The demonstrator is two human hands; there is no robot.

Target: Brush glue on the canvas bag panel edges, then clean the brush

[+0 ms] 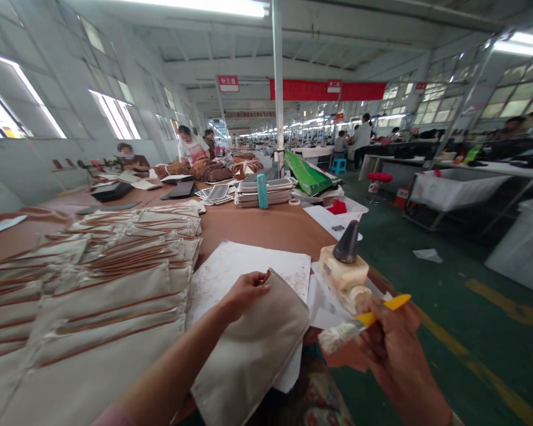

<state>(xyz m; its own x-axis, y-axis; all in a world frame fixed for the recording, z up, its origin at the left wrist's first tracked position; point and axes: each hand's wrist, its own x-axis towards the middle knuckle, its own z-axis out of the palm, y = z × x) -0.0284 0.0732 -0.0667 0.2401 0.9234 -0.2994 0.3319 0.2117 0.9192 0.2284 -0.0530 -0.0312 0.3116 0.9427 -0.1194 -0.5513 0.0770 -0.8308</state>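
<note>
My left hand [247,293] pinches the upper edge of a beige fabric panel [257,343], where a bit of brown trim shows at the fingers. The panel slants down toward me, partly over a stained white sheet [235,260] on the table. To the right, my right hand [393,340] grips a paintbrush [366,319] by its yellow handle. Its pale bristles look caked and point left, apart from the panel. Just beyond that hand stands a cream-coloured plastic bottle [344,272] with a dark cone-shaped top.
Many beige panels with brown edges [115,296] lie in overlapping rows on the left. Farther back are stacked grey-white pieces [266,195], a turquoise bottle [262,190] and a green bag [308,174]. A white bin [457,186] stands right. People work in the background.
</note>
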